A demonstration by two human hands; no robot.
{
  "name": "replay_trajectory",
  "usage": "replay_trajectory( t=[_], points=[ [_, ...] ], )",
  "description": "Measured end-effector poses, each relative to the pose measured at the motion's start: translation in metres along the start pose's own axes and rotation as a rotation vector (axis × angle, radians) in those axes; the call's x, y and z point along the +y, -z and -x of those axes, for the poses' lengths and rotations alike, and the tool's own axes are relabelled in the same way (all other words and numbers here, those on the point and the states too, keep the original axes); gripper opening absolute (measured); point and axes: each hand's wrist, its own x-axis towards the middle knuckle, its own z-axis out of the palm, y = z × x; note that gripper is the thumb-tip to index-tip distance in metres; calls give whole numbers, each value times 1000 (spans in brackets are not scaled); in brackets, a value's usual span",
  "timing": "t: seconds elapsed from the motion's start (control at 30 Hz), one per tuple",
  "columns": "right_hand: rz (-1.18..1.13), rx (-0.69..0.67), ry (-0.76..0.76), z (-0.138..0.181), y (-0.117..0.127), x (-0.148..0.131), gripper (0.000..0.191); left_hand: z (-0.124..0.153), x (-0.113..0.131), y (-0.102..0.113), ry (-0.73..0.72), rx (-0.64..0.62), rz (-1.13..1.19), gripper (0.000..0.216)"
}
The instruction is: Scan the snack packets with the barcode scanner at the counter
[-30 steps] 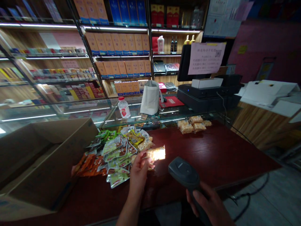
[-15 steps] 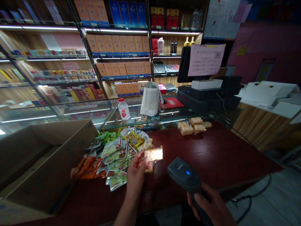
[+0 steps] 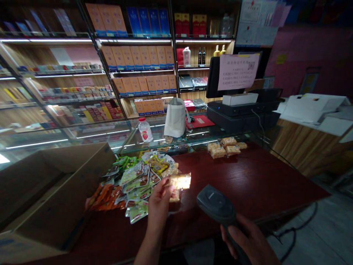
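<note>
My left hand pinches a small clear-wrapped snack by its left end, above the dark red counter. Bright light falls across its wrapper. Wrapped round the handle of a black barcode scanner is my right hand, and the scanner's head points toward the snack. Another wrapped snack lies beneath the held one, partly hidden by my left fingers. Left of that hand spreads a heap of snack sachets, green, yellow and white, with orange packets at its near left side.
An open cardboard box stands at the left. Several wrapped snacks are grouped at the counter's far side. Behind, on glass, are a bottle, a white bag and a red folder. A monitor stands farther right.
The blue light on the scanner's top has gone dark. Both hands keep nearly the same place, and the camera view has shifted slightly.
</note>
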Motion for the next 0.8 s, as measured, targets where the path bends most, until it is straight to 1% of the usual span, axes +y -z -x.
replay_trajectory(
  t=[0.2,0.4,0.5,0.63,0.8],
  points=[
    [16,26,25,2,3,1,48,0,-1,-1,-39,38,-5,52],
    [22,37,18,4,4,-1,49,0,-1,-1,-63,17,-28,47],
    [16,55,18,5,5,-1,51,-1,-2,0,-58,3,-35,49],
    [-9,41,32,5,6,-2,49,-2,-2,1,-55,-1,-43,48],
    [-2,40,28,7,4,-6,50,-1,3,2,-26,-45,-66,57]
  ],
)
